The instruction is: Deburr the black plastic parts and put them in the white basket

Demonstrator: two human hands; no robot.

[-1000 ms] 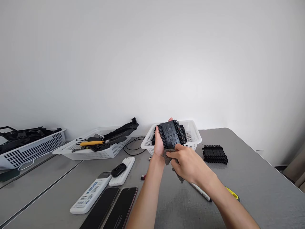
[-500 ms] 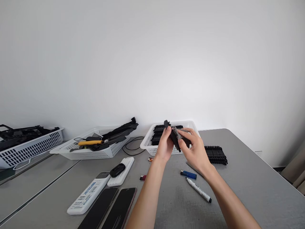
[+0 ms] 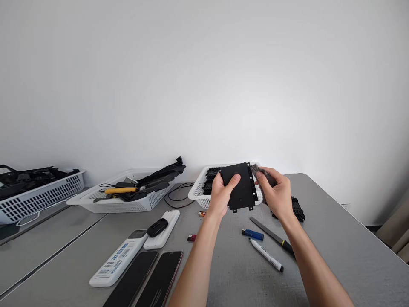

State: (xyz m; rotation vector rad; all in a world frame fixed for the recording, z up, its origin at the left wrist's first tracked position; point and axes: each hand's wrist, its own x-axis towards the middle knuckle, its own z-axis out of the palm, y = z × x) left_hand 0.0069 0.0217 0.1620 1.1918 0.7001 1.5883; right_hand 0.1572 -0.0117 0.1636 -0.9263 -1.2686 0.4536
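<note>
A flat black plastic part with small tabs along its edges is held up in front of the white basket. My left hand grips its left side, thumb across the broad face. A crumpled grey cloth is pinched in my right hand, close against the part's right edge. More black ribbed parts lie in the basket behind. Another black part rests on the table, partly hidden by my right hand.
On the grey table lie a file, a blue lighter, a marker, two phones and white power banks. Left are a basket with a yellow-handled tool and another basket of black parts.
The black part has turned from nearly edge-on to show its broad flat face. My right hand has moved right with the cloth, uncovering the file.
</note>
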